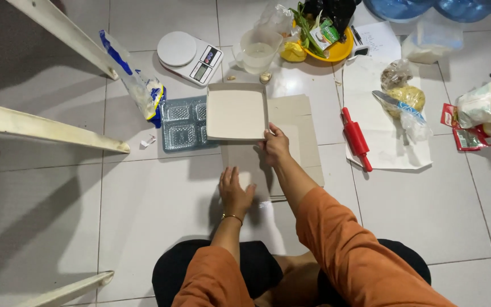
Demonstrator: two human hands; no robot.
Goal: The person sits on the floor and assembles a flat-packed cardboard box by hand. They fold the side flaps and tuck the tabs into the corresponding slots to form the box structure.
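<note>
— What is held by the right hand [275, 145]?

— The near right corner of a shallow cardboard box [237, 111] is gripped by it, fingers closed on the rim. The box is seen open side up, pale inside, lying on the tiled floor [143, 204].

— And the left hand [234, 190]?

— It is laid flat, fingers spread and open, on a sheet of flat cardboard [296, 133] that is spread under and beside the box. Nothing is gripped by it. A thin gold bracelet [232, 216] is worn at that wrist.

— What is found around the box?

— Just to its left a clear plastic tray [182, 124] with moulded pockets is placed, and a plastic bag [134, 79] with blue print is leaned at the tray's far left edge. Behind the box a white kitchen scale [190, 55] and a clear plastic jug [257, 50] are set, with a yellow bowl [336, 51] of greens further right.

— And to the right?

— A red rolling pin [356, 138] is laid on a sheet of white paper [390, 150], well apart from the right hand. Lumps of dough in a clear bag [407, 96] are rested on the same paper, and red and yellow packets [481, 113] are seen beyond it.
</note>
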